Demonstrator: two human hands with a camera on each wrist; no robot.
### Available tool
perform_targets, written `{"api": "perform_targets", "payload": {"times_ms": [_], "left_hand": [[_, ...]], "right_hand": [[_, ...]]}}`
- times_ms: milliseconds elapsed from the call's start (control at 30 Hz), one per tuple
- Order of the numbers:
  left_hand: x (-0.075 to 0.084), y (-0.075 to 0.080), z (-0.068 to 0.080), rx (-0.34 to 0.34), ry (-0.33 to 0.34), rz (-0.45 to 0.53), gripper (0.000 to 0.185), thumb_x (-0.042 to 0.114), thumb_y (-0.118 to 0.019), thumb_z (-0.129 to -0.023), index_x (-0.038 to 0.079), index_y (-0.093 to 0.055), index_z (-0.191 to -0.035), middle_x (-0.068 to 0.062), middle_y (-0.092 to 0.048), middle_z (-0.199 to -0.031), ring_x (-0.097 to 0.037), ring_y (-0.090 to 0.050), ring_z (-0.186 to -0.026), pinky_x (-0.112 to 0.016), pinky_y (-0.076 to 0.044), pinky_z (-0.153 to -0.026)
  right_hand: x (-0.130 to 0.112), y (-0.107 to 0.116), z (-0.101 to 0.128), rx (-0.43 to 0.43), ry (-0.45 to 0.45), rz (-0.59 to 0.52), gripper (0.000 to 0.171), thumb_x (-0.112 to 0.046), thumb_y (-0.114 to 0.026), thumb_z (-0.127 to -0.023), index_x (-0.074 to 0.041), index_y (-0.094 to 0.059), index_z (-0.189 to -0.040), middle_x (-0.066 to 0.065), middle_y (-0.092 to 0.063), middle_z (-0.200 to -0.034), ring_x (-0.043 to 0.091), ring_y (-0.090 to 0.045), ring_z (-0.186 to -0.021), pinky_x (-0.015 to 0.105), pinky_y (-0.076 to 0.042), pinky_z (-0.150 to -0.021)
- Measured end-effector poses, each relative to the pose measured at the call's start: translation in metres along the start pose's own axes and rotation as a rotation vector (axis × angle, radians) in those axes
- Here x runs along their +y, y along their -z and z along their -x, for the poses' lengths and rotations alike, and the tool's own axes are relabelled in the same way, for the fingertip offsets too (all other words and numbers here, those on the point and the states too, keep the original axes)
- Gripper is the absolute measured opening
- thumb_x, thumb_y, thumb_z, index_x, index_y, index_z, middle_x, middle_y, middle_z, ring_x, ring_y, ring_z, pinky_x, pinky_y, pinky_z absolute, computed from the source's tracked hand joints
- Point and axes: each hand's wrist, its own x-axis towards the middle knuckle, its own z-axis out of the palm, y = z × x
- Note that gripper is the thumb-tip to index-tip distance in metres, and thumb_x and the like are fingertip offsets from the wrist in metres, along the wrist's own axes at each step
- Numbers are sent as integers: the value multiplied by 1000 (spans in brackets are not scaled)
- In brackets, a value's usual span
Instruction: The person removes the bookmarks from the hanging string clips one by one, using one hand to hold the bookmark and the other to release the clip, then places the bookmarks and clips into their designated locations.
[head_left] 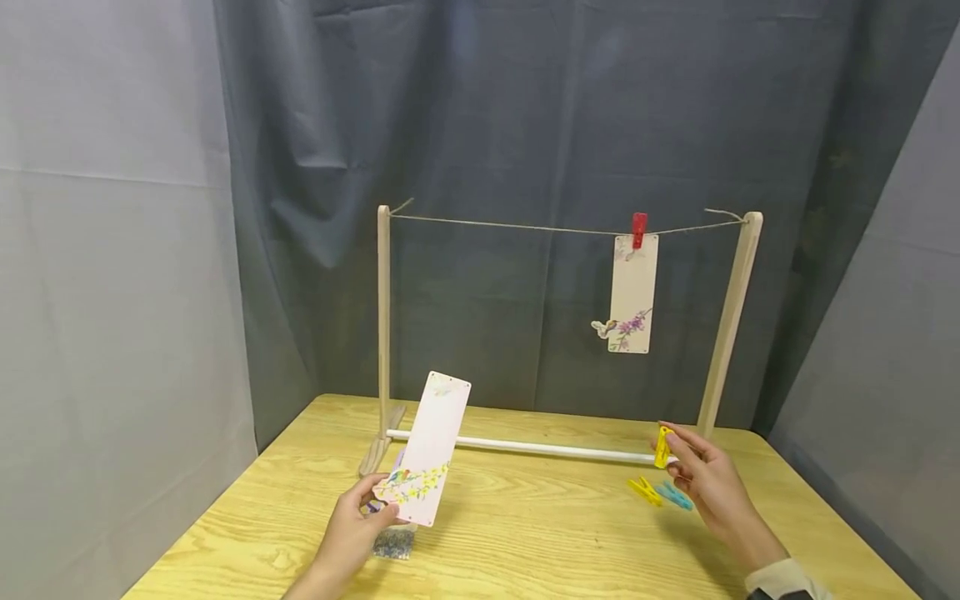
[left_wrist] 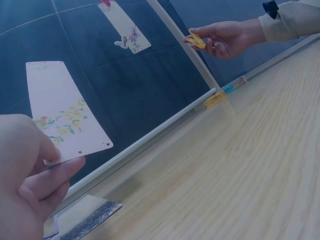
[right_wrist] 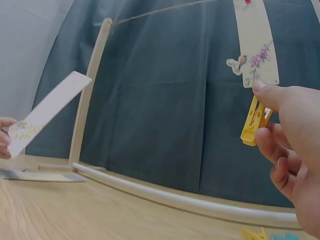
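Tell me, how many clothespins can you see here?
4. A red clothespin clips a card to the string; a yellow clothespin is pinched in the right hand; another yellow one and a blue one lie on the table. Others may be hidden.

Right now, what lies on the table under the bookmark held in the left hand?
Under the held bookmark lies a blue-patterned card, with a purple edge of another beside the left hand. The hand and bookmark cover the rest.
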Motion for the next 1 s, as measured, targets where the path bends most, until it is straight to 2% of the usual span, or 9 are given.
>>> {"api": "perform_targets", "payload": {"times_ms": [167,433,667,767,900,1000], "left_hand": [[1,6,3,12,12,-19,46,-3,-66,-96,-7,-53,-140,-20,-61,-115,-32,-70,-89,-34,-59,-79],[1,9,5,-29,19,-19,44,-7,-64,-95,-10,-53,-138,-23,-59,-117,-33,-71,-91,-36,-59,-81],[0,12,8,-56,15,-74,45,-7,-68,-90,-9,-58,-133,-18,-62,-109,-28,-66,-89,-35,-59,-74],[0,13,9,-75,23,-87,45,-7,-69,-89,-9,-59,-132,-16,-64,-107,-26,-64,-88,-32,-58,-70],[0,15,11,-107,40,-114,46,-4,-69,-90,-8,-57,-134,-14,-64,-104,-24,-61,-88,-29,-56,-68],[0,16,13,-103,57,-143,50,-2,-69,-90,-7,-55,-137,-13,-61,-101,-23,-57,-82,-26,-51,-63]], "right_hand": [[5,3,4,32,-25,38,24,-26,-57,-108,-32,-69,-128,-1,-70,-108,9,-54,-72,23,-45,-59],[16,9,10,56,-57,93,29,-27,-59,-107,-35,-67,-135,0,-72,-111,10,-57,-73,24,-45,-60],[27,14,10,134,-121,156,21,-31,-63,-105,-43,-71,-121,-6,-72,-106,12,-60,-72,25,-46,-60],[30,16,10,151,-143,216,25,-36,-63,-105,-37,-70,-129,-7,-73,-106,13,-61,-74,26,-47,-61],[35,17,10,180,-183,349,48,-41,-66,-102,-13,-64,-142,-10,-70,-102,14,-61,-75,27,-49,-62],[39,17,10,183,-221,458,61,-43,-68,-101,-1,-58,-144,-6,-66,-97,14,-59,-72,28,-49,-59]]}}
